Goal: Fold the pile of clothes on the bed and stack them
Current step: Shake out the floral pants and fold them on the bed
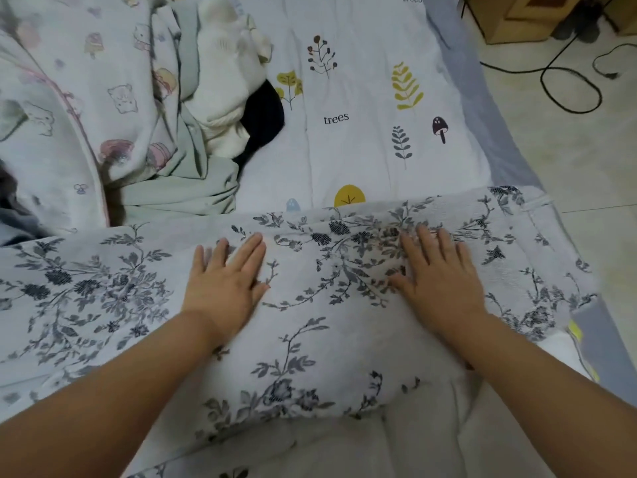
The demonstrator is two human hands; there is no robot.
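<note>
Two bare forearms entering from the lower edge, no sleeves visible up to the frame border, left hand (pixel 225 284) and right hand (pixel 439 281) uncovered, no rings, watch or bracelets on fingers or wrists, nails short and unpainted

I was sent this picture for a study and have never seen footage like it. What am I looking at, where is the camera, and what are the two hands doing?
There is no machine here. A person wears a wide-angle camera on the head, so you look forward and down along both forearms, and the edges bend a little.

The left hand and the right hand lie flat, fingers spread, on a white cloth with a grey-blue floral print spread across the bed. Neither hand grips anything; they seem to be pressing or smoothing the cloth.

Beyond them lies the bedsheet, printed with leaves, a mushroom and the word "trees". At upper left is an unfolded pile: a cartoon-print cloth, a pale green garment, something white and something black. At upper right, a black cable runs over the floor.
</note>
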